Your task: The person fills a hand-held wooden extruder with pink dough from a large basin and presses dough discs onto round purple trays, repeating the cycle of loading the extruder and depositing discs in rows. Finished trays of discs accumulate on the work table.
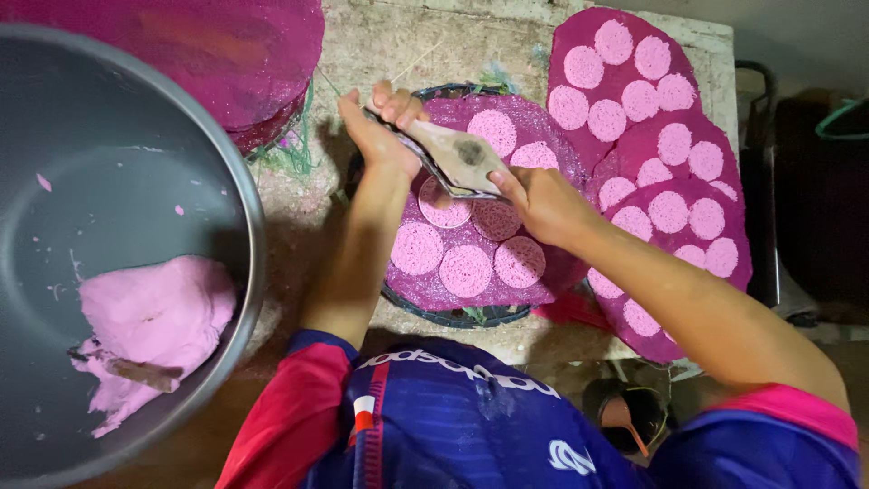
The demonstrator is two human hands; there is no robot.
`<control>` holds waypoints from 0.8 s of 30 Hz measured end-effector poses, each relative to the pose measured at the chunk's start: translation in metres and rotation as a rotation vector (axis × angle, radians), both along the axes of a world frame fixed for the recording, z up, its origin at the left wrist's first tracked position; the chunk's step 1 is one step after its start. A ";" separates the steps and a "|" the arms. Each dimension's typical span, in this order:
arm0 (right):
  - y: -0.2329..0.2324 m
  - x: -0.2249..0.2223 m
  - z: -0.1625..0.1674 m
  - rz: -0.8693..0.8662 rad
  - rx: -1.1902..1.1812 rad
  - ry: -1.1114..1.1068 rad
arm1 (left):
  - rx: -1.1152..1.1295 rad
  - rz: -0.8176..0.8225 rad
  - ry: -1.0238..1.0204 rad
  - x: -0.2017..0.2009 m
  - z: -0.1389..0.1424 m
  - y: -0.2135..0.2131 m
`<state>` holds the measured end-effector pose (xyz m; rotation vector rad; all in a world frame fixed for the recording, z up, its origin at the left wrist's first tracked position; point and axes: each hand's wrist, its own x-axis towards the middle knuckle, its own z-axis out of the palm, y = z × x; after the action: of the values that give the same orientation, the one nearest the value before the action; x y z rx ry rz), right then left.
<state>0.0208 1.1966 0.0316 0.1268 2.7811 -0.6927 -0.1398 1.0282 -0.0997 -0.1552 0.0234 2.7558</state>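
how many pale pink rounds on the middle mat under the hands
7 rounds: two at the top right, two in the middle, three along the near edge. More may hide under the tool, left hand, right hand.

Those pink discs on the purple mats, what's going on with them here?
A person holds a flat wooden tool with both hands, the left hand at one end and the right hand at the other, over a round purple mat bearing pale pink discs. More filled mats lie to the right. A big metal bowl on the left holds a lump of pink dough.
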 end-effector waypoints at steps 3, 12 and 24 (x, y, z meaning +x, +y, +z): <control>0.007 -0.001 -0.004 -0.034 0.095 -0.044 | 0.005 -0.005 -0.045 0.002 0.002 0.005; 0.009 0.025 -0.055 -0.069 -0.382 0.371 | -0.628 -0.092 0.294 0.015 -0.006 -0.044; 0.038 0.113 -0.080 -0.348 -0.912 0.687 | -2.043 -0.279 1.287 0.107 -0.003 -0.035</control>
<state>0.1338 1.2343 -0.0480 0.2131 2.6734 -2.3745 -0.0331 0.9928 -0.1027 0.9304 2.5521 0.9960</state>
